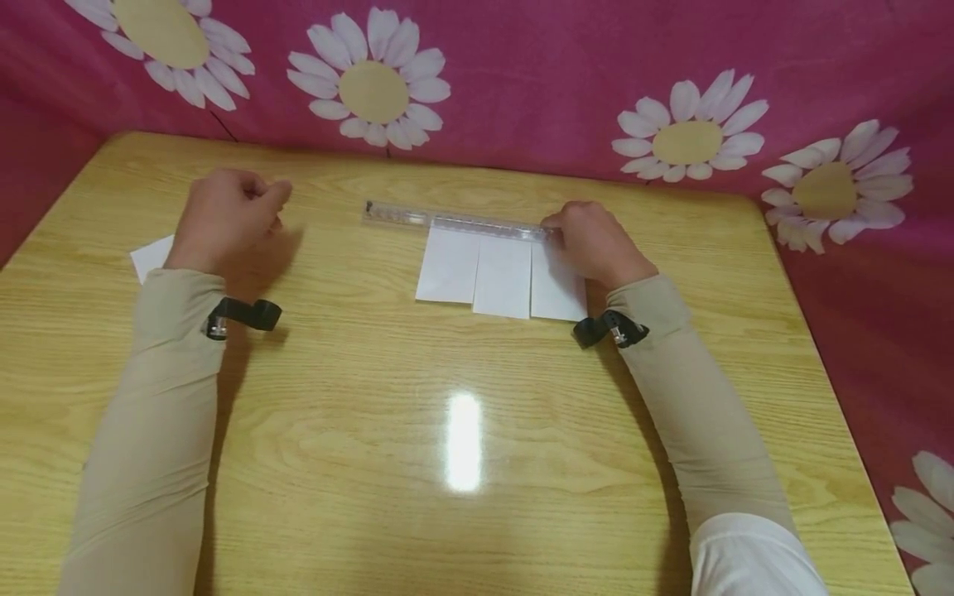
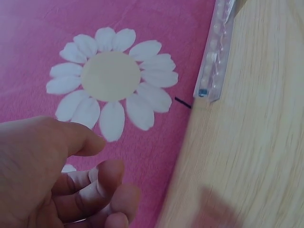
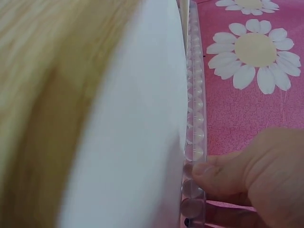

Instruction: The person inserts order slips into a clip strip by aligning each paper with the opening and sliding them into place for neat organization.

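My right hand [image 1: 596,240] pinches the right end of a long clear plastic strip [image 1: 398,214] between thumb and fingers. Rounded bead-like shapes run along the strip [image 3: 197,104] in the right wrist view. Three white paper pieces [image 1: 503,277] are lined up side by side along its near edge, the rightmost partly under my hand. One white sheet [image 3: 137,123] looms large beside the strip in the right wrist view. To the left, my left hand [image 1: 224,217] has loosely curled fingers with nothing between them; the left wrist view shows a gap between thumb and fingertips.
Another white paper piece [image 1: 151,258] lies partly hidden behind the left wrist. The wooden table [image 1: 358,463] ends at the back against a pink flowered cloth [image 1: 522,91], which also hangs along the right side.
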Demonstrator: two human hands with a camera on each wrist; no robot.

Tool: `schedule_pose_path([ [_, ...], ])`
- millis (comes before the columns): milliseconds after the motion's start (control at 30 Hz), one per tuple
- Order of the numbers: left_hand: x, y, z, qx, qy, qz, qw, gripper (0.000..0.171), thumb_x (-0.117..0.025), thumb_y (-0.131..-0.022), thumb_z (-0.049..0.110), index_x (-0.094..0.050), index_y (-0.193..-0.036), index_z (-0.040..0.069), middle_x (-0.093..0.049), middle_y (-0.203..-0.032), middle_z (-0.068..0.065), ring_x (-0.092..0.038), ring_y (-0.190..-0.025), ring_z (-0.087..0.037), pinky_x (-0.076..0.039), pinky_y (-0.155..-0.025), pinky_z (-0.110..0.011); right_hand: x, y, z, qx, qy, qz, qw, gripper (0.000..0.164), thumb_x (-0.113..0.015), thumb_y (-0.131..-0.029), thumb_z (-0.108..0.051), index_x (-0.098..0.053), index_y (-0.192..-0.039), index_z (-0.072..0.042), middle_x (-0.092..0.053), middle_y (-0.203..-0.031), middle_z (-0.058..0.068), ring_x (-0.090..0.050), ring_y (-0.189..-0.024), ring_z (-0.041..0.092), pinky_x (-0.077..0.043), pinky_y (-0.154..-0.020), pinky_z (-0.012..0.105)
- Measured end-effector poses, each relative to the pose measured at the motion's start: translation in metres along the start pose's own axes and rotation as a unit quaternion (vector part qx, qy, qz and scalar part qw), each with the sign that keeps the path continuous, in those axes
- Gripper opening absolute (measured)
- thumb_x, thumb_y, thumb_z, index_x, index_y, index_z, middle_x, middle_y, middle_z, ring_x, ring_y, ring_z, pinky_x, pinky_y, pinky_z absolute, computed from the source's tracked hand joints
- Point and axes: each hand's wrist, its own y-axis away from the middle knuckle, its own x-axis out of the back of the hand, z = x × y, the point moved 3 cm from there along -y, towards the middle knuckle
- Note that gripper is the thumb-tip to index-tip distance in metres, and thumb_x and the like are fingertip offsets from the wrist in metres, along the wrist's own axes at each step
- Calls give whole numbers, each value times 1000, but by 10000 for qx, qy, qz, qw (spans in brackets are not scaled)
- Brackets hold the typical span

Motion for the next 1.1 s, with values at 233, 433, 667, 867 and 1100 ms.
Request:
schedule_pose_path([
  [233, 6, -3, -9, 4, -180, 82, 9998, 62, -46, -100, 62, -69, -106, 5, -71, -72, 6, -56, -67, -10, -43, -57, -31, 1, 1, -1, 107, 37, 85, 9999, 33, -52, -103, -3, -70, -131, -6, -72, -126, 22, -68, -116, 38, -53, -104, 51],
  [433, 11, -4, -21, 184, 144, 21, 9997, 63, -50, -99, 60, -67, -118, 2, -63, -66, 16, -60, -60, 1, -49, -56, -19, 2, 2, -1, 126, -1, 123, 9998, 34, -52, -102, -1, -71, -130, -6, -73, -123, 22, -68, -112, 36, -53, -102, 50],
  [667, 17, -7, -38, 280, 10, 0, 9996, 62, -51, -100, 58, -66, -116, 0, -63, -63, 17, -61, -67, 1, -47, -65, -16, 2, 1, -1, 169, 28, 111, 9998, 34, -51, -103, -1, -71, -130, -5, -74, -120, 22, -67, -108, 35, -54, -100, 50],
  [867, 22, -9, -51, 220, -438, 265, 9984, 67, -46, -100, 59, -68, -121, -1, -71, -89, -6, -57, -103, -30, -41, -77, -32, 2, 1, -2, 166, 92, 93, 9998, 33, -52, -102, -1, -72, -129, -6, -74, -120, 21, -68, -111, 36, -53, -102, 50],
  [1100, 27, -5, -59, 451, -462, 208, 9977, 67, -48, -100, 58, -67, -119, -3, -67, -107, -22, -53, -97, -31, -41, -70, -33, 3, 3, -2, 202, 57, 129, 9997, 34, -51, -101, 1, -73, -127, -6, -74, -117, 20, -68, -110, 36, -54, -101, 50],
])
